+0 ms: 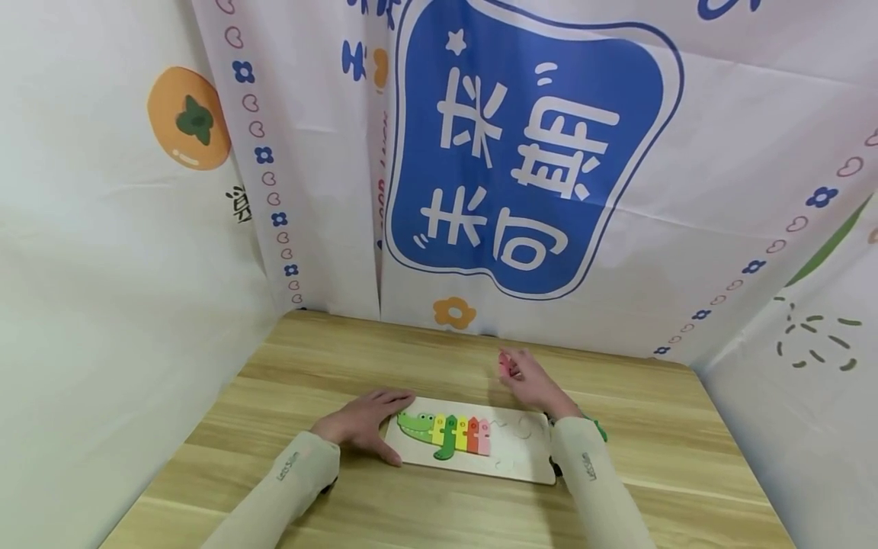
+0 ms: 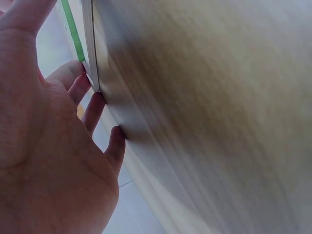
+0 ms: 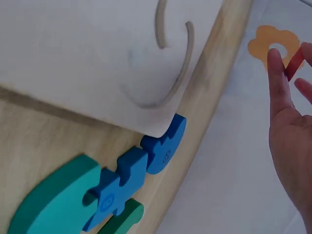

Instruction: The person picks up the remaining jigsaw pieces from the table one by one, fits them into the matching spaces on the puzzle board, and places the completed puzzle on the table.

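A white wooden puzzle board lies on the table, a crocodile picture built up on its left half. The green crocodile head is followed by yellow, green, orange, red and pink pieces. My left hand spans the board's left end, thumb by the front edge and spread fingers by the back edge. Fingertips touch the board's edge in the left wrist view. Behind the board and above the table, my right hand pinches a small pink puzzle piece between thumb and fingers.
Right of the board, the right wrist view shows blue puzzle pieces, a teal piece and a green piece. Curved grooves mark the board's right half. A printed white curtain hangs behind the wooden table.
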Tool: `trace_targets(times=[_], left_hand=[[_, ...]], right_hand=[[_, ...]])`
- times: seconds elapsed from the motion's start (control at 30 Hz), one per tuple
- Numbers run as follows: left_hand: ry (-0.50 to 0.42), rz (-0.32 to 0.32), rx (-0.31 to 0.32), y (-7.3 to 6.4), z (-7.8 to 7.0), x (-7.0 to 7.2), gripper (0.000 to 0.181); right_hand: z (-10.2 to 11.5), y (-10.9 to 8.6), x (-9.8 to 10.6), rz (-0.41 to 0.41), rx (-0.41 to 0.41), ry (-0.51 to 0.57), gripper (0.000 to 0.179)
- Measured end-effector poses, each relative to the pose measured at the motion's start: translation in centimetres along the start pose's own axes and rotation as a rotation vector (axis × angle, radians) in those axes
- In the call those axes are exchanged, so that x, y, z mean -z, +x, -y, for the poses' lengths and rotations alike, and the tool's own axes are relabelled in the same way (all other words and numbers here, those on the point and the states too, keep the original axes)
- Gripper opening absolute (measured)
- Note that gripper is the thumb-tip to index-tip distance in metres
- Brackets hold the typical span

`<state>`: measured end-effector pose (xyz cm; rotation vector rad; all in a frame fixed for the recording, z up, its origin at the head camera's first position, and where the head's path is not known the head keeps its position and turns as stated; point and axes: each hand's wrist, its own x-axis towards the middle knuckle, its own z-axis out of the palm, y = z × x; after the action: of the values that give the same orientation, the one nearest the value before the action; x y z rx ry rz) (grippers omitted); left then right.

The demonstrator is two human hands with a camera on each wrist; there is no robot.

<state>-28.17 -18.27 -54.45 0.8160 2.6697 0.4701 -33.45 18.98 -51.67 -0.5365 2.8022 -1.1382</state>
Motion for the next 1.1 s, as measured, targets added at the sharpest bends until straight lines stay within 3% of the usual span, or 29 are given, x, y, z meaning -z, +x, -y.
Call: trace_targets(times=[0.13, 0.37, 0.73, 1.1], left_hand=[[0.003, -0.006, 0.002, -0.1, 0.1, 0.0, 0.116], [0.005, -0.01, 0.004, -0.1, 0.1, 0.0, 0.115], [-0.006, -0.003, -0.002, 0.0, 0.0, 0.0, 0.115], [-0.004, -0.005, 0.006, -0.1, 0.0, 0.0, 0.116]], right_hand=[[0.5, -0.7, 0.5, -0.009, 0.042, 0.047, 0.043], [1.7, -1.7, 1.3, -0.124, 0.099, 0.135, 0.033], [1.7, -2.3, 1.6, -0.118, 0.035, 0.473, 0.031], [1.8, -2.4, 1.3, -0.119, -0.067, 0.601, 0.041]])
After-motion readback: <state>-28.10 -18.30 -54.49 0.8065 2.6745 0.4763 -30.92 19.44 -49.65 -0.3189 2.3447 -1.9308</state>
